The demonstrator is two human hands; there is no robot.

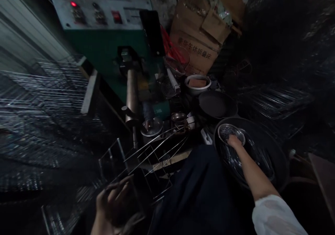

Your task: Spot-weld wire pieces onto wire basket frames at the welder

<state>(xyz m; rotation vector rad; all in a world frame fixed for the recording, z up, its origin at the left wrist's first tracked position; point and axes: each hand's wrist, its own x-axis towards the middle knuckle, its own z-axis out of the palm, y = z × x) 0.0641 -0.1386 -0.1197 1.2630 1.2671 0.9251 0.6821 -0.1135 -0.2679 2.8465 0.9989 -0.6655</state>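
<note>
Lower right, the right hand [233, 141] dips fingers into a small shiny metal bowl [231, 131] of dark bits inside a big black basin [274, 151]; grip unclear. Lower left, the left hand [115, 202] curls loosely round a silver wire rack [146, 154].

A thin, shiny bare-metal wire rack [146, 158] is glinting; the small round steel dish [231, 132] is gleaming glossy; the brown cardboard box [195, 50] is looking matt and creased.

Both hands low and apart.
Left hand [113, 203] near, fingers [123, 188] curled; right hand [233, 141] stretched forward, forearm bare, white sleeve pushed up.
</note>
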